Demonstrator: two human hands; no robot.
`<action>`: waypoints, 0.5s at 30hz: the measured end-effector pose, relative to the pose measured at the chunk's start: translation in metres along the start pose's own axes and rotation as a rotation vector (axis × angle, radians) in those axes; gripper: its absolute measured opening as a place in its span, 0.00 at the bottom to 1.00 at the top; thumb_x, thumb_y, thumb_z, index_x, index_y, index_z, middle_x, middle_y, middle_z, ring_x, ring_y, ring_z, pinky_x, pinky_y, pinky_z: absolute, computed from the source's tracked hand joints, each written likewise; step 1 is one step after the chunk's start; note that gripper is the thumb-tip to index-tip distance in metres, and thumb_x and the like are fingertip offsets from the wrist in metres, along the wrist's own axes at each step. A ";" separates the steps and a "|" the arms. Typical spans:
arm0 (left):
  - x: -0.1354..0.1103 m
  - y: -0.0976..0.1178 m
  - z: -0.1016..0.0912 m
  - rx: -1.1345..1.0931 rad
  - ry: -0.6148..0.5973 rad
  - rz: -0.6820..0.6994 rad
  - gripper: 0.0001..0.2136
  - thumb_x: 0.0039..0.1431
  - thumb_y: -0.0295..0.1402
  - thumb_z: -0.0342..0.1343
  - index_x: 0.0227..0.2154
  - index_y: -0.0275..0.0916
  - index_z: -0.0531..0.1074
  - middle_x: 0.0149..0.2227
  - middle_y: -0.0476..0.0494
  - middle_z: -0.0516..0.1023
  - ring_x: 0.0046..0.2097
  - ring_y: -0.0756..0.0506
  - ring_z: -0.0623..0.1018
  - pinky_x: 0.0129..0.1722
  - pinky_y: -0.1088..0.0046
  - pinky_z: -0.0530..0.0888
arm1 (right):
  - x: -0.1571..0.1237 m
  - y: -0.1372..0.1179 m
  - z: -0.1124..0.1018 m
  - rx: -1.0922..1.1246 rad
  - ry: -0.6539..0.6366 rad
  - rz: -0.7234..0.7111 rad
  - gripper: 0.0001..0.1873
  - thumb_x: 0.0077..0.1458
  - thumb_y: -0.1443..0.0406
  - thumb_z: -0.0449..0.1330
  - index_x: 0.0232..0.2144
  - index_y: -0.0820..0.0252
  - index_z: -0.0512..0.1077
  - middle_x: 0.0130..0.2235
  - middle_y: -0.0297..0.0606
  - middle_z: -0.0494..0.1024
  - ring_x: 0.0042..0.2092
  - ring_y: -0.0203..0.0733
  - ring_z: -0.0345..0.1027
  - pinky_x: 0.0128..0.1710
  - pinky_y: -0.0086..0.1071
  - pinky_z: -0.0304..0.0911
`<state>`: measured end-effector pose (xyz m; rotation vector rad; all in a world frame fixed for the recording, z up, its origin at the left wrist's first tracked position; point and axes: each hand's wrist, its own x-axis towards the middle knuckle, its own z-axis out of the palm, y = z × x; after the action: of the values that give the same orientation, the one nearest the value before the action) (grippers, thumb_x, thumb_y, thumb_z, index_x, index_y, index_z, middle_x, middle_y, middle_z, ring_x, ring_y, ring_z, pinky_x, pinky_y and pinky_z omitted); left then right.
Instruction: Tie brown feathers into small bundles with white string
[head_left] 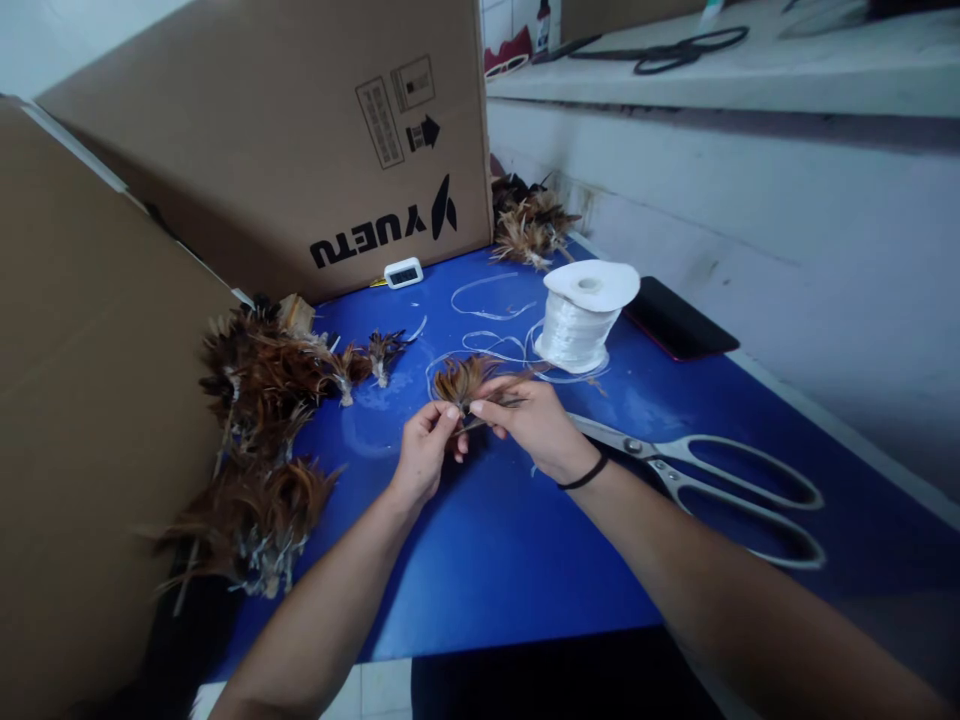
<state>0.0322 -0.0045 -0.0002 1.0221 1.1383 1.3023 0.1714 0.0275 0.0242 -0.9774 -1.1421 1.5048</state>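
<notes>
Just left of the white spool, a feather bunch fans its tips away from the person, long axis running outward. The left hand pinches its base; the right hand closes on slender feathers, its hold on the bunch unclear. Beneath spreads a blue tabletop; a carton stands beyond the spool, leftward.

A person's bare left hand and bare right hand, both arms uncovered as far as they show — and, circling the right wrist, one slim, plain black band, narrow as a cord.
</notes>
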 end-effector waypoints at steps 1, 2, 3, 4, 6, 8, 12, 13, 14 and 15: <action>0.000 0.000 0.000 -0.001 0.004 0.000 0.15 0.51 0.43 0.58 0.27 0.35 0.65 0.20 0.54 0.66 0.19 0.55 0.67 0.16 0.81 0.63 | 0.000 -0.001 0.000 0.016 0.010 0.002 0.11 0.36 0.64 0.65 0.25 0.63 0.70 0.20 0.29 0.70 0.17 0.28 0.56 0.17 0.26 0.53; 0.000 0.000 0.000 0.000 0.006 -0.001 0.15 0.51 0.43 0.58 0.27 0.35 0.65 0.20 0.54 0.66 0.19 0.55 0.67 0.16 0.81 0.63 | 0.000 -0.001 0.000 0.027 0.019 0.003 0.11 0.36 0.65 0.65 0.24 0.64 0.70 0.20 0.29 0.70 0.18 0.28 0.57 0.17 0.26 0.53; 0.000 -0.001 -0.001 0.006 0.004 0.000 0.15 0.51 0.43 0.58 0.27 0.35 0.65 0.19 0.54 0.65 0.19 0.55 0.67 0.16 0.81 0.63 | 0.001 -0.001 0.000 0.033 0.024 0.003 0.11 0.36 0.65 0.65 0.24 0.64 0.70 0.20 0.29 0.70 0.18 0.28 0.57 0.17 0.26 0.54; 0.000 -0.001 -0.001 0.012 -0.004 0.004 0.14 0.51 0.43 0.58 0.27 0.35 0.65 0.19 0.54 0.65 0.19 0.55 0.67 0.16 0.81 0.63 | 0.001 -0.001 0.000 0.036 0.029 0.001 0.11 0.36 0.65 0.65 0.24 0.64 0.70 0.20 0.29 0.70 0.17 0.28 0.57 0.17 0.26 0.53; 0.000 -0.002 -0.001 0.021 -0.022 0.014 0.14 0.53 0.42 0.57 0.27 0.35 0.65 0.18 0.54 0.66 0.19 0.55 0.67 0.16 0.81 0.63 | 0.001 0.001 0.000 0.028 0.032 -0.007 0.11 0.36 0.65 0.65 0.25 0.64 0.70 0.20 0.30 0.71 0.17 0.27 0.56 0.17 0.26 0.53; 0.000 -0.002 -0.001 0.026 -0.032 0.021 0.13 0.53 0.42 0.57 0.27 0.36 0.66 0.18 0.54 0.66 0.19 0.55 0.67 0.16 0.81 0.63 | 0.002 0.002 -0.001 0.011 0.030 -0.019 0.11 0.37 0.65 0.65 0.25 0.64 0.71 0.21 0.31 0.72 0.17 0.27 0.56 0.17 0.26 0.53; -0.001 -0.002 -0.001 0.040 -0.041 0.027 0.14 0.53 0.43 0.57 0.26 0.36 0.66 0.17 0.54 0.66 0.18 0.55 0.66 0.16 0.80 0.63 | 0.002 0.004 0.000 -0.023 0.043 -0.022 0.10 0.37 0.64 0.65 0.25 0.64 0.72 0.20 0.31 0.71 0.17 0.28 0.56 0.16 0.26 0.52; -0.001 -0.002 -0.001 0.041 -0.042 0.032 0.14 0.53 0.43 0.57 0.26 0.36 0.66 0.17 0.54 0.66 0.19 0.55 0.66 0.16 0.80 0.63 | 0.002 0.004 0.000 -0.035 0.050 -0.023 0.10 0.38 0.64 0.65 0.25 0.64 0.72 0.20 0.31 0.70 0.17 0.28 0.56 0.16 0.26 0.52; 0.000 -0.003 -0.001 0.040 -0.044 0.035 0.14 0.52 0.43 0.57 0.26 0.36 0.66 0.18 0.54 0.66 0.19 0.55 0.66 0.16 0.80 0.63 | 0.002 0.004 0.000 -0.047 0.056 -0.023 0.10 0.38 0.64 0.65 0.25 0.65 0.72 0.19 0.30 0.70 0.17 0.28 0.55 0.16 0.26 0.52; 0.000 -0.003 -0.001 0.039 -0.046 0.037 0.14 0.52 0.43 0.57 0.26 0.36 0.66 0.18 0.54 0.66 0.19 0.55 0.66 0.16 0.80 0.63 | 0.002 0.004 0.001 -0.059 0.062 -0.026 0.09 0.38 0.65 0.65 0.24 0.65 0.72 0.19 0.30 0.70 0.17 0.28 0.55 0.16 0.26 0.52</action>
<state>0.0317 -0.0051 -0.0032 1.1008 1.1185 1.2838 0.1695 0.0285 0.0200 -1.0386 -1.1560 1.4176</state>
